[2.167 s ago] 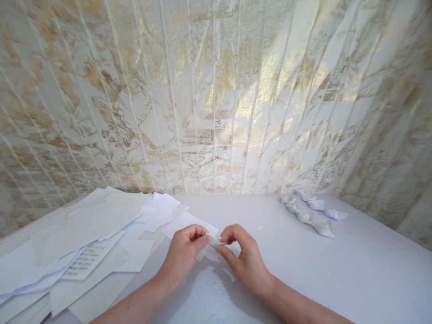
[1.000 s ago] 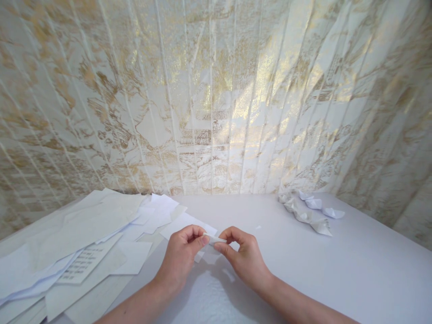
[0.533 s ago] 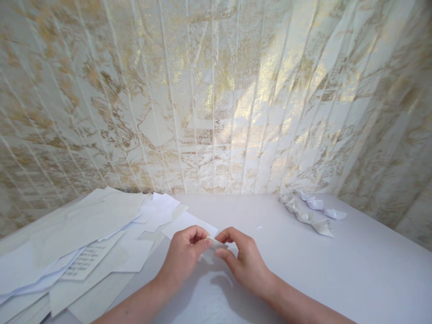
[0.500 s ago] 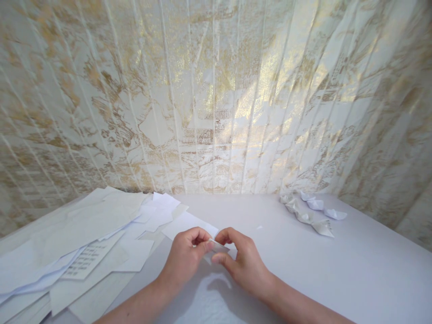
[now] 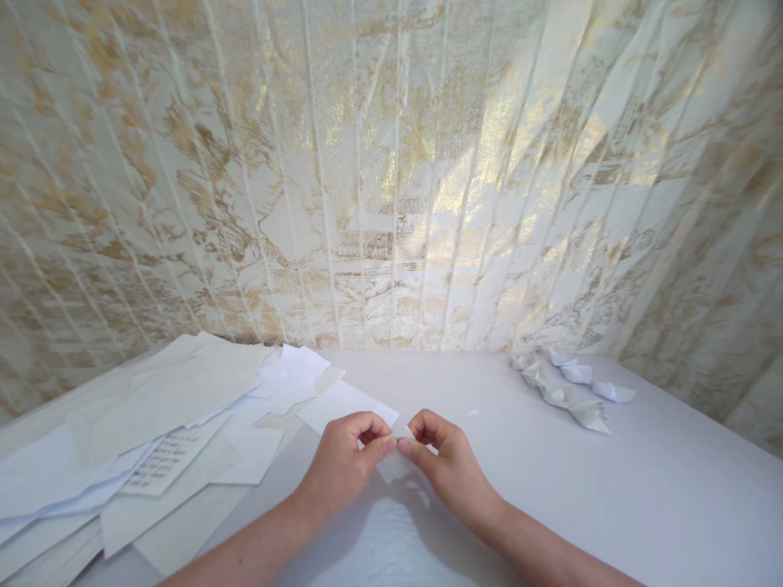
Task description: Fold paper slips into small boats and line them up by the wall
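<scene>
Both hands meet over the middle of the white table, fingertips almost touching. My left hand is closed, its thumb and forefinger pinching a small piece of paper. From the other side my right hand pinches the same paper with thumb and bent forefinger. Much of the paper is hidden by the fingers; a pale part shows below the thumbs and a bit above them. A flat white sheet lies just beyond my left hand.
A spread pile of paper sheets, one with printed text, covers the table's left side. At the back right stand several small folded paper boats, some greyish, some white. A tiny paper scrap lies beyond my right hand. A gold-patterned curtain hangs behind.
My fingertips have drawn together along the paper, with the right thumb now close against the left one. The grey folded face seen between the hands before is now mostly covered. The view has shifted slightly.
</scene>
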### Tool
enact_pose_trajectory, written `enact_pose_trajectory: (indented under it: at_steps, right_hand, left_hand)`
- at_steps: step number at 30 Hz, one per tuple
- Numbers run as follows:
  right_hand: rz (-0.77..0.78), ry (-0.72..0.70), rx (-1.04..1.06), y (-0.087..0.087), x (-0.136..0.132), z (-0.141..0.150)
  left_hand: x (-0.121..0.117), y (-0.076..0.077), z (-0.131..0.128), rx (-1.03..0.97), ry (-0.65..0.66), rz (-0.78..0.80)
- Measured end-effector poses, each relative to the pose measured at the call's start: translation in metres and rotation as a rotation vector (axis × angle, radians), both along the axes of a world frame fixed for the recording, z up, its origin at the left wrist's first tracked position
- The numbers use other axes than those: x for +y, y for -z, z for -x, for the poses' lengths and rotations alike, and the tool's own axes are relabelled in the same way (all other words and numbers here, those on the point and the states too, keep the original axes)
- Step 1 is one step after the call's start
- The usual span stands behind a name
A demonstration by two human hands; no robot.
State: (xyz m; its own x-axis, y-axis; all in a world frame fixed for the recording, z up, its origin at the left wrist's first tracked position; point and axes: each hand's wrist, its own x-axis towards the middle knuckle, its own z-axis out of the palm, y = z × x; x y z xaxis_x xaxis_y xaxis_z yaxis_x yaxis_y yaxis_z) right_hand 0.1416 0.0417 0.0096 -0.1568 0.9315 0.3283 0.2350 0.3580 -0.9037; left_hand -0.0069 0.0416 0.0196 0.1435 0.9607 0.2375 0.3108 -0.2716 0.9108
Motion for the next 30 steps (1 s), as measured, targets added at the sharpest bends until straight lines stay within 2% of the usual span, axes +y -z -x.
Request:
enact_pose_trajectory:
  at_steps: [3,7,15,21,26,30]
  right_hand:
    - [-0.016,-0.013,-0.001,-0.001,-0.003,0.0]
    - [-0.026,0.039,0.031,0.003,-0.002,0.0]
    - [-0.027,0.066,0.098,0.005,0.001,-0.001]
    - [-0.014,0.083,0.107,0.007,0.002,-0.001]
    - [0.042,0.12,0.159,0.01,0.001,0.005]
    - [0.098,0.12,0.197,0.008,-0.003,0.009]
  left_hand:
    - [-0.002,0.0,-0.001,0.051,0.006,-0.05]
    - [-0.004,0.0,-0.003,0.062,-0.004,-0.079]
    - [0.0,-0.004,0.002,-0.052,-0.076,-0.022]
    - [0.001,0.007,-0.001,-0.18,-0.052,0.061]
    - [-0.001,0.013,-0.01,-0.219,0.053,0.129]
    - [-0.001,0.016,-0.011,-0.208,-0.004,0.127]
